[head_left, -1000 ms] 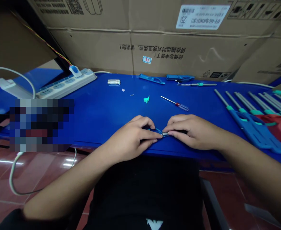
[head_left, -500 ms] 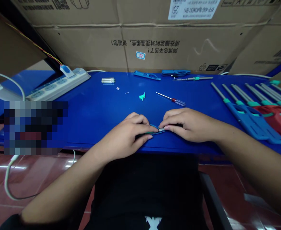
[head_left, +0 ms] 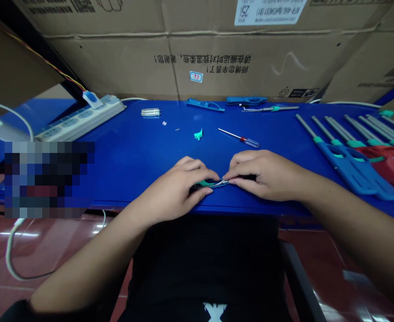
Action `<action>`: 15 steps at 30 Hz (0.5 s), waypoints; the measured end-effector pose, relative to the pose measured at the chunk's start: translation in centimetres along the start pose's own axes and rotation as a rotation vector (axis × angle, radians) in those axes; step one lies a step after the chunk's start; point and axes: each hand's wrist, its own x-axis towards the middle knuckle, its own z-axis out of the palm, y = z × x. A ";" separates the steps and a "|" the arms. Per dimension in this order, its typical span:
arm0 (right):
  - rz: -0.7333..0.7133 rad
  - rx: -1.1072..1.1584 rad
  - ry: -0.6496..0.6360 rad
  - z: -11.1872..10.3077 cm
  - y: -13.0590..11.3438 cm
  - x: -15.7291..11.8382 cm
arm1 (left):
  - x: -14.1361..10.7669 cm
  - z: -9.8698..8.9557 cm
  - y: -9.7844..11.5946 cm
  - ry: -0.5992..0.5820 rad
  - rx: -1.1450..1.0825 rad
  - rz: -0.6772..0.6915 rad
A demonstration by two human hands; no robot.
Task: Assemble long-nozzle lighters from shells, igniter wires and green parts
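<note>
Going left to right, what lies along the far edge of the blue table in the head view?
Power strip → clear cylinder → blue plastic piece → second blue plastic piece → thin metal rod with teal collar

I wear a black T-shirt (head_left: 203,264) with a white emblem (head_left: 215,311) on its front, cut off at the lower edge of the view. My left forearm (head_left: 83,264), right forearm (head_left: 354,223), left hand (head_left: 172,190) and right hand (head_left: 264,174) are bare.
</note>
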 end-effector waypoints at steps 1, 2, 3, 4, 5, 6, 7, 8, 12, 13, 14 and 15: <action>0.003 0.001 0.001 0.0 0.0 0.0 | 0.0 0.0 0.0 0.001 -0.004 -0.003; 0.009 0.000 0.001 0.0 -0.1 0.0 | 0.0 0.0 0.0 0.003 -0.006 -0.003; 0.018 -0.001 -0.001 0.0 -0.1 0.0 | 0.0 0.0 0.0 0.005 -0.006 -0.001; 0.027 -0.002 -0.001 0.0 -0.1 0.0 | 0.0 0.0 0.0 0.007 -0.002 0.003; 0.035 -0.001 -0.002 0.0 -0.1 0.0 | 0.0 0.0 0.0 0.008 0.005 0.007; 0.040 0.001 -0.004 0.0 -0.1 0.0 | 0.0 0.0 0.0 0.007 0.013 0.011; 0.043 0.005 -0.008 0.0 -0.1 0.0 | 0.0 0.0 -0.1 0.005 0.020 0.014; 0.045 0.010 -0.012 0.0 -0.1 0.0 | 0.0 0.0 -0.1 0.000 0.026 0.015; 0.089 -0.003 -0.048 -0.1 -0.5 0.4 | 0.1 -0.1 0.0 0.003 0.015 -0.008; 0.103 -0.024 -0.057 -0.2 -0.7 0.5 | 0.0 -0.1 0.2 0.019 0.008 -0.020; 0.115 -0.048 -0.065 -0.2 -0.8 0.5 | -0.1 -0.1 0.3 0.042 0.009 -0.029; 0.123 -0.067 -0.072 -0.2 -1.0 0.6 | -0.3 -0.2 0.5 0.074 0.021 -0.038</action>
